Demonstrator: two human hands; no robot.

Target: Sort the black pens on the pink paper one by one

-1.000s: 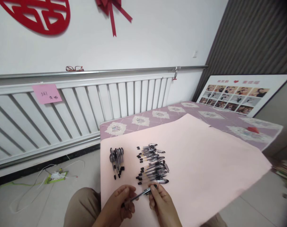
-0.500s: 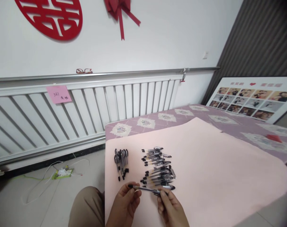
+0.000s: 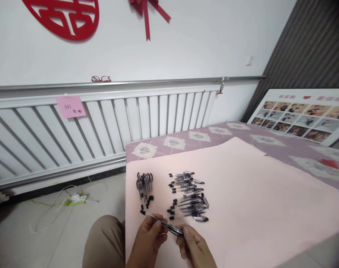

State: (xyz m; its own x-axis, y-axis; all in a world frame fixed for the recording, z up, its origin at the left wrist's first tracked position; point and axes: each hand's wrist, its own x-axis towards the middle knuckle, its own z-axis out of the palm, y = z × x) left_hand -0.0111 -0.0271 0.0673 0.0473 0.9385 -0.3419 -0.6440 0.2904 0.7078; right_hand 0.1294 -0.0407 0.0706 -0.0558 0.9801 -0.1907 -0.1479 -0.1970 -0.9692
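Note:
Both of my hands pinch one black-capped pen (image 3: pixel 160 222) low in the view. My left hand (image 3: pixel 148 240) grips it near the capped tip, which points up and left. My right hand (image 3: pixel 194 247) grips its clip end. The pen hovers just above a large pink sheet (image 3: pixel 256 193). Beyond my left hand lies a small bundle of pens (image 3: pixel 145 187). A larger loose pile of pens (image 3: pixel 187 195) lies just beyond my right hand.
The pink sheet covers a low surface with a purple patterned cloth (image 3: pixel 203 137). A white radiator (image 3: pixel 102 126) with a pink note (image 3: pixel 70 107) lines the wall. A power strip (image 3: pixel 74 199) with cords lies on the floor. My knee (image 3: pixel 105 242) is at bottom left.
The pen has swung in my hands: its capped tip now points up and left towards the small bundle. The view shifted slightly right.

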